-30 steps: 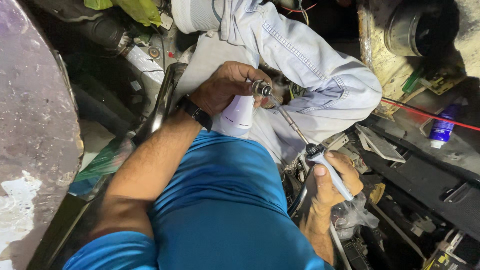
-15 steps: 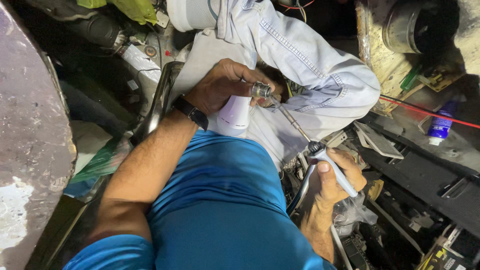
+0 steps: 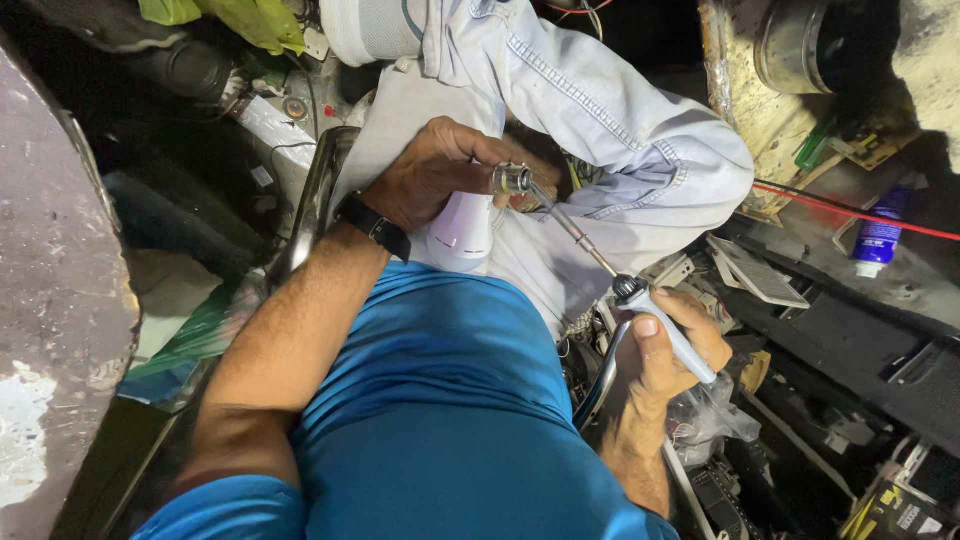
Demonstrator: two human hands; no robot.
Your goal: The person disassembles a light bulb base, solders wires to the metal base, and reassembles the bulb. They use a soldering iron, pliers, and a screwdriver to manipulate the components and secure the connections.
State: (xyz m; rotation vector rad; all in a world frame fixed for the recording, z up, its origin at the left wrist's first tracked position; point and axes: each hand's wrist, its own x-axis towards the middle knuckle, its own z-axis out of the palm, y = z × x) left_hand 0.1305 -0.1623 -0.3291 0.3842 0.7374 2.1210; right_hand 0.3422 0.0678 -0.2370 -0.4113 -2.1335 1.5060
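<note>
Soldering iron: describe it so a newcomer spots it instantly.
Start at the blue shirt filling the lower middle. At its right edge, the right hand grips the soldering iron. It alone has a pale handle, black collar and thin metal shaft slanting up-left toward the left hand.

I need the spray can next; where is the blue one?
The blue spray can lies at the far right of the head view, just under the red wire.

Two hands, one soldering iron, one blue bottle (white cap), one wristwatch
</note>
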